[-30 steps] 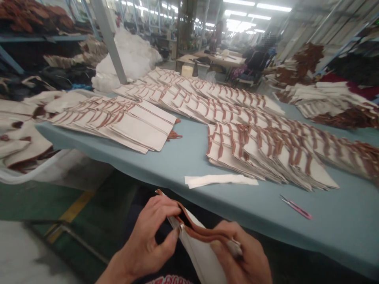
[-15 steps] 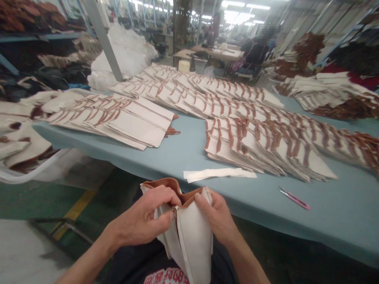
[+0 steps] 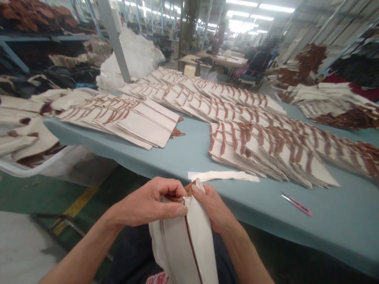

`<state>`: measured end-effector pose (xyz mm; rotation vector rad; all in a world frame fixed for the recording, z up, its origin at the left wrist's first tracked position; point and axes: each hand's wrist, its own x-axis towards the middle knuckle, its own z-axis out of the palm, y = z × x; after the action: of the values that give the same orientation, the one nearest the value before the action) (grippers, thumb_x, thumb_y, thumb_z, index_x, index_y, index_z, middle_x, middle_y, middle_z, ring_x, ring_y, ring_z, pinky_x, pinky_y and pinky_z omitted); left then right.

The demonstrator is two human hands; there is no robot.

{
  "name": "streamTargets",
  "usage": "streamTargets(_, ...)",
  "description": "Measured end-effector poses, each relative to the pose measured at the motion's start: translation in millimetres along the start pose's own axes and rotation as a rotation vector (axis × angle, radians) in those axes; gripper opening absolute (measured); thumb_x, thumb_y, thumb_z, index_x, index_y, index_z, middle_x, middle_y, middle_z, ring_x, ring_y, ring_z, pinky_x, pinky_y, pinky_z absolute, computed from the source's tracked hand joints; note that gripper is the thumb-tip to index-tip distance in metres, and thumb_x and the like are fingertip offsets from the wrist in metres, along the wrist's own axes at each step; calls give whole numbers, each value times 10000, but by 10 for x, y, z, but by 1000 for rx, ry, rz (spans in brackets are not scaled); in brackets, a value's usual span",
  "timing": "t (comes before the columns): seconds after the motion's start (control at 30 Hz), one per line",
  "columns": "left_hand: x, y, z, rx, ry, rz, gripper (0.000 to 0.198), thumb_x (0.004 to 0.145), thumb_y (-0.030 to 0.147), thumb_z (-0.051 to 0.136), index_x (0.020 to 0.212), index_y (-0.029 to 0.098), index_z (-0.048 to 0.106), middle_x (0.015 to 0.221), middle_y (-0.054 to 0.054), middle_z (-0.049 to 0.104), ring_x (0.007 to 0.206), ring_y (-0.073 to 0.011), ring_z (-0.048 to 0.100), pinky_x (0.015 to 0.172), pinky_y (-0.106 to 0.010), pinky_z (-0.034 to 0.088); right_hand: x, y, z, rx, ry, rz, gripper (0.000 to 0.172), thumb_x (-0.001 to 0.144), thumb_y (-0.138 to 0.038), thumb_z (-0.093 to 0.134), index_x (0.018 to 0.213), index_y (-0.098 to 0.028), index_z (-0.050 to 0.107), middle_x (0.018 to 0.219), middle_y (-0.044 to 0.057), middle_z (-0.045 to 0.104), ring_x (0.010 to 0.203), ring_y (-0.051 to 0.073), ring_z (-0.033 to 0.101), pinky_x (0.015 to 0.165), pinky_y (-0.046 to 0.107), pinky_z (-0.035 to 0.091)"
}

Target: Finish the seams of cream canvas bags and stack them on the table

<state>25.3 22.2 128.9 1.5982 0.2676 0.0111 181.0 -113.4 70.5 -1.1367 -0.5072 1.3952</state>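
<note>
"Where is the piece in hand?"

"Nearest us: the off-white, leather-like, pouch-shaped piece with brown inside its mouth (image 3: 174,240) hangs before the dark garment, just off the blue-green, covered surface (image 3: 194,144)."

"And the fingers?"

"Both sets are grasping it. The bare left hand (image 3: 154,201) pinches the top edge by the dark seam; the bare right hand (image 3: 217,207) grips the upper corner, thumb on the near face."

"What might go wrong?"

"Uneven pulling could, I'd judge, crease the edge or strain that seam. If a pinch slips, the unsupported lower part may twist."

"Farther out?"

"Pink-handled metal snips (image 3: 296,203), then a flat white strip (image 3: 223,176) near the edge: a stray forearm could knock either. Beyond, overlapping off-white pieces with brown edges (image 3: 254,154) might slide if bumped."
</note>
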Motion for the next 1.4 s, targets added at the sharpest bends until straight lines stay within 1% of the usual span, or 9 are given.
streamTargets(0.33,-29,-150,-8,-108,22,-9,353,859,458,781,837,120,682,763,9,619,689,-109,485,647,-205,417,46,113,37,7,-36,72,629,661,-759,837,776,-179,622,648,-34,578,539,95,443,540,220,388)
streamTargets(0.5,-26,-210,20,-124,32,-32,333,873,450,731,852,125,659,796,1,614,689,-112,500,634,-208,416,47,140,23,22,-30,69,621,671,-746,841,784,-173,631,641,-41,563,539,92,436,542,218,374)
streamTargets(0.77,0,-84,168,184,217,-20,181,809,300,543,695,159,556,674,31,511,635,-114,439,581,-224,343,23,150,36,-30,60,8,589,723,-718,823,814,-164,647,684,-20,605,563,105,469,566,231,384)
streamTargets(0.97,-26,-88,204,339,240,20,240,870,292,486,670,170,542,673,23,514,626,-119,460,564,-228,329,7,268,-50,-127,67,0,572,820,-724,741,874,-164,642,729,-15,613,590,108,479,583,231,380)
streamTargets(1.07,-27,-102,203,359,223,59,236,888,266,471,683,173,541,661,29,497,638,-121,458,567,-219,340,28,345,-96,-305,159,-107,501,913,-662,674,1002,-169,657,870,28,693,733,158,594,684,265,463)
streamTargets(1.17,-23,-133,204,329,211,90,209,872,234,475,700,167,573,668,30,518,627,-115,459,564,-213,352,9,357,-100,-554,359,-328,422,963,-558,640,1154,-182,663,1105,89,729,996,232,652,875,346,512)
streamTargets(1.2,-22,-145,204,317,211,92,204,865,229,478,701,164,580,666,31,523,615,-110,456,557,-211,350,-11,335,-90,-618,383,-418,404,982,-526,614,1200,-189,661,1181,104,720,1081,249,644,944,375,503)
streamTargets(1.3,-19,-174,207,290,221,102,197,850,230,490,680,164,565,653,40,505,585,-97,441,531,-202,338,-86,207,-28,-725,226,-627,389,1029,-492,536,1283,-215,636,1269,110,697,1187,260,630,1049,412,468)
streamTargets(1.4,-20,-177,211,267,224,115,169,823,213,498,673,165,558,642,51,476,568,-86,419,514,-191,325,-119,58,47,-803,53,-714,404,1018,-567,549,1189,-215,651,1151,103,721,1089,257,662,979,396,502)
